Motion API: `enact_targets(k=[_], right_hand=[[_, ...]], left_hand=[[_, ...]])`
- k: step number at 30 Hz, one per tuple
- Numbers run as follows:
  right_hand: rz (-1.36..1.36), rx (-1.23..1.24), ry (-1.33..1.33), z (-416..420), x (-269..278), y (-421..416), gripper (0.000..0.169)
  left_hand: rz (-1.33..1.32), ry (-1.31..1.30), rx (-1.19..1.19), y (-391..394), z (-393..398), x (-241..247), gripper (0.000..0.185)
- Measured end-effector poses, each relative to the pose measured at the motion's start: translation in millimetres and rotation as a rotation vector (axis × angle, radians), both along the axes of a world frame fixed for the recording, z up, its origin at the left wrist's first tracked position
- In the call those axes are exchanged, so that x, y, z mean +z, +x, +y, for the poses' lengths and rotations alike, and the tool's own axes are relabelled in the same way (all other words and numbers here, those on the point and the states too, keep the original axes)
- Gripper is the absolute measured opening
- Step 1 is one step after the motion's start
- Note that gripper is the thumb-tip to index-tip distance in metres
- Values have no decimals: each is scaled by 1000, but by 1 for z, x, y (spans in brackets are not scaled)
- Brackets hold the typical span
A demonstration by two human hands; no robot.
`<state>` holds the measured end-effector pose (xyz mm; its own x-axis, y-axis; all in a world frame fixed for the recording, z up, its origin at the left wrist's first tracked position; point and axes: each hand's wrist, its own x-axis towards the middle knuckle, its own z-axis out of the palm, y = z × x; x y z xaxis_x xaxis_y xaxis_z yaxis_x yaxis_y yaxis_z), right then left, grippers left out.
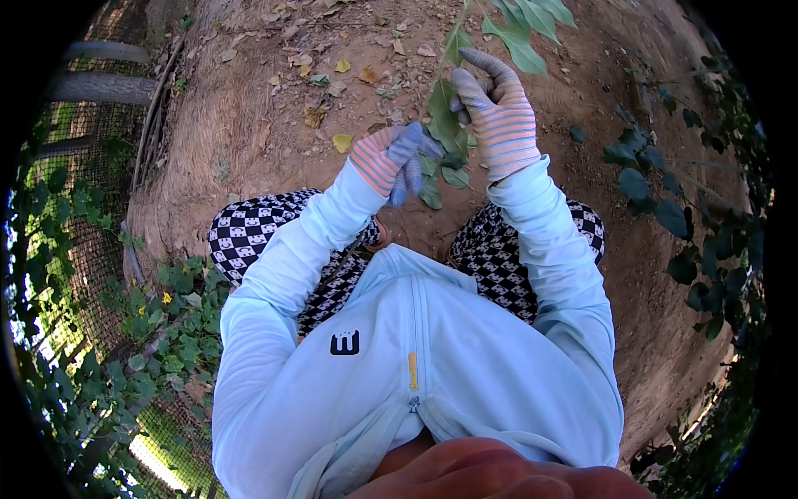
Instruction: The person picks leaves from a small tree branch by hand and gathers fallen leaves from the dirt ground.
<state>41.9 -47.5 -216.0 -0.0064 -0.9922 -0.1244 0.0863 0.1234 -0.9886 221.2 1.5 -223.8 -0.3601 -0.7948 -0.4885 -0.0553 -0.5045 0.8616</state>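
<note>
Both hands wear striped gloves with grey coating. My left hand (pixel 399 159) is low beside the lower end of a leafy green stem, fingers curled; what lies between its fingers cannot be made out. My right hand (pixel 495 109) is raised at the right of the stem (pixel 440 67), its thumb and forefinger curved beside a hanging green leaf (pixel 444 118). Larger lobed leaves (pixel 519 47) spread above it at the top edge. Several loose green leaves (pixel 456 177) lie on the soil under the hands, between the knees.
Brown soil (pixel 280 112) bears scattered dry and yellow leaves (pixel 342 143). Netting (pixel 93 237) and wooden poles (pixel 103 88) stand at the left, with green vines (pixel 181 349) below. Leafy branches (pixel 670 215) reach in from the right.
</note>
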Motion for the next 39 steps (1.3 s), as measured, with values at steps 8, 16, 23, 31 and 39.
enact_targets(k=[8,16,23,31,39], right_hand=[[-58,207,132,1,-1,-1,36],[115,328,84,13,-9,6,26],[102,-4,-88,-10,-8,-5,40],[-456,84,-85,-15,12,-20,54],[-326,148,-65,-14,22,-25,45]], left_hand=[[22,-32,-62,-2,-1,-1,51],[47,-6,-13,-2,-1,1,47],[-53,-32,19,-5,-3,-2,45],[47,-26,-131,-5,2,3,53],[113,52,-193,-7,5,2,51]])
